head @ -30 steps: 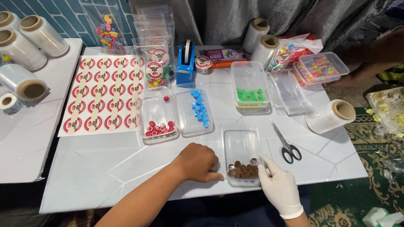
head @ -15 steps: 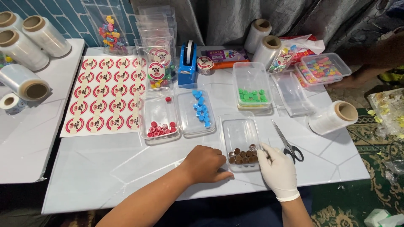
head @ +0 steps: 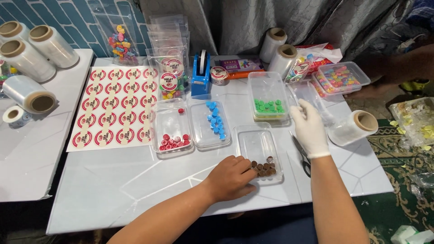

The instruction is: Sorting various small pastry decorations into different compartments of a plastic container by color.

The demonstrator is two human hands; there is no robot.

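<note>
Down at the near edge of the white worktop (head: 135,180), the bare left hand (head: 231,177) curls its fingers (head: 244,163) over the rim of a clear plastic tray (head: 257,151), the tips touching the brown round pieces (head: 263,168) heaped in its near end. Whether the fingers actually pinch a piece cannot be told; they are bent, not flat.

The gloved right hand (head: 309,126) hangs above the worktop further out and to the right, its fingers loosely spread and grasping nothing, the tips pointing toward the tray of green pieces (head: 268,107) just beyond them. Partly under that wrist lie scissors (head: 304,159), just right of the brown-piece tray. Right of the gloved fingers rests a roll of clear film (head: 350,128) on its side, and an empty clear tray (head: 312,97) sits just past the fingertips.

Left of the bare fingers, further out, stand a tray of blue pieces (head: 211,124) and a tray of red pieces (head: 171,127), side by side. Beyond them lies a sheet of round red-and-white stickers (head: 113,106), with a blue tape dispenser (head: 201,77) behind the blue tray. At the far right, a lidded box of mixed-colour pieces (head: 341,77) sits near another person's arm (head: 398,68).
</note>
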